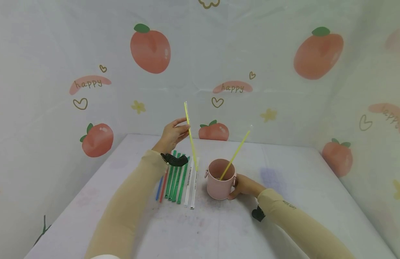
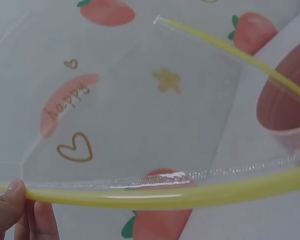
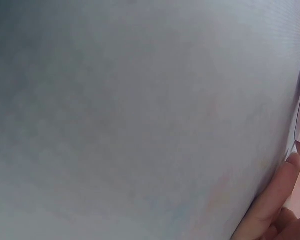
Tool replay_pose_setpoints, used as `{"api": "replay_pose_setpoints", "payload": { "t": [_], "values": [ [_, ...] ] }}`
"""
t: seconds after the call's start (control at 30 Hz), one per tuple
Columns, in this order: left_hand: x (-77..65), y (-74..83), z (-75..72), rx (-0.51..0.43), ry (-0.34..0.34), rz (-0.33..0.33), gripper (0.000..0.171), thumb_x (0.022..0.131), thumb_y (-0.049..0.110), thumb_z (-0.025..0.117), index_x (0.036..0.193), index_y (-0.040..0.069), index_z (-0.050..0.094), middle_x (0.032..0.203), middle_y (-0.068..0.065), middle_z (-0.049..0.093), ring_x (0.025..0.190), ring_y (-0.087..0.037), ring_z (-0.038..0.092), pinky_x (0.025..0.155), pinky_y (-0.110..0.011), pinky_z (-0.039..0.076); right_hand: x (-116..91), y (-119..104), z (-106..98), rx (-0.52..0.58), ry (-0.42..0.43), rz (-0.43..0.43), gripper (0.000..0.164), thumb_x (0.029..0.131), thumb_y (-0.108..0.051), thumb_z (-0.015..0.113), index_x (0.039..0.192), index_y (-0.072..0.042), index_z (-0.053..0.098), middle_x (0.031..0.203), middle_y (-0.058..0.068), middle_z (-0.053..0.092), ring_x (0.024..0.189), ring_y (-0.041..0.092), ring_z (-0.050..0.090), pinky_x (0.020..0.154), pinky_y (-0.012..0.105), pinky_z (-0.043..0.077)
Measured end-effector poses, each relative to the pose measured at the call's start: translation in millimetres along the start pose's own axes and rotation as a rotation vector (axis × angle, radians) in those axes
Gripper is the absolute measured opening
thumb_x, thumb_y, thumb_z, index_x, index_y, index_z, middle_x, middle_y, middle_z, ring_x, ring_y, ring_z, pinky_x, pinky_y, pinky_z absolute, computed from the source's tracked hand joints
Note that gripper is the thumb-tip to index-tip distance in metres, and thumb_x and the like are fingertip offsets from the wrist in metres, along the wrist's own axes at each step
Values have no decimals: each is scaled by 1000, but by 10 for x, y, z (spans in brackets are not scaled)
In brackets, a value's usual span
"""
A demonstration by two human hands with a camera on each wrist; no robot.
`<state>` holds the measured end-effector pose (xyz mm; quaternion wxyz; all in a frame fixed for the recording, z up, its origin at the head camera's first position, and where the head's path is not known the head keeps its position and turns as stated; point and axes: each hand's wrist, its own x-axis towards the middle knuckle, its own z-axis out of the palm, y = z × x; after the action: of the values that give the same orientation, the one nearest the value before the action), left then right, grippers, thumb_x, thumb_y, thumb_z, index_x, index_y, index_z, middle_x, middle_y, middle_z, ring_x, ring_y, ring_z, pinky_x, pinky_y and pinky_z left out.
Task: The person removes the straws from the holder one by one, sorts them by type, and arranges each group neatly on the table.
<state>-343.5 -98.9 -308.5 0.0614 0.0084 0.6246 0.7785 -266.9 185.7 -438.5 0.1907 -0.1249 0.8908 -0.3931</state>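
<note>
My left hand (image 1: 175,133) pinches a yellow straw (image 1: 191,135) in a clear wrapper between thumb and fingers, above the table and left of the pink bucket (image 1: 218,189). In the left wrist view the wrapped straw (image 2: 155,198) runs across the picture from the thumb and fingers. Another yellow straw (image 1: 236,153) leans to the right inside the bucket. At the bucket's lower right side, my right hand (image 1: 246,186) holds it, thumb near its base. Only some fingers (image 3: 272,200) and a sliver of the bucket show in the right wrist view.
Several green-wrapped straws (image 1: 176,180) lie side by side on the table (image 1: 200,237), with a red straw (image 1: 163,185) and a blue straw (image 1: 159,189) to their left. White-wrapped straws (image 1: 188,189) lie to their right, near the bucket. A patterned cloth (image 1: 193,54) hangs behind.
</note>
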Motion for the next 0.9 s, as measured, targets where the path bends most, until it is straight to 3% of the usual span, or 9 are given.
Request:
{"api": "replay_pose_setpoints", "payload": {
  "t": [0.17,0.47,0.7,0.9],
  "values": [
    [25,-51,-137,27,22,-15,47,95,5,60,141,12,50,99,-2,59,86,-12,61,98,-28,51,5,-5,12,-7,15,35,87,64,-13,91,137,4,47,141,21,49,133,40,43,112,54,34],
    [71,-151,-368,166,58,-44,48,95,5,60,142,9,49,101,-2,57,92,-14,62,97,-28,52,15,35,9,-4,-4,-26,88,64,-11,91,138,5,45,143,22,47,135,41,39,113,54,32],
    [75,-265,-535,270,74,-56,48,93,1,61,140,7,51,92,-2,61,82,-11,63,79,-21,56,24,36,3,27,-6,-24,89,64,-10,91,139,3,46,145,19,46,138,38,36,115,54,28],
    [81,-420,-676,354,100,-72,47,92,-1,62,138,4,53,94,-6,65,81,-12,65,77,-24,57,19,22,9,15,-4,-33,86,63,-9,91,137,3,48,144,19,48,137,38,38,114,54,29]
  ]
}}
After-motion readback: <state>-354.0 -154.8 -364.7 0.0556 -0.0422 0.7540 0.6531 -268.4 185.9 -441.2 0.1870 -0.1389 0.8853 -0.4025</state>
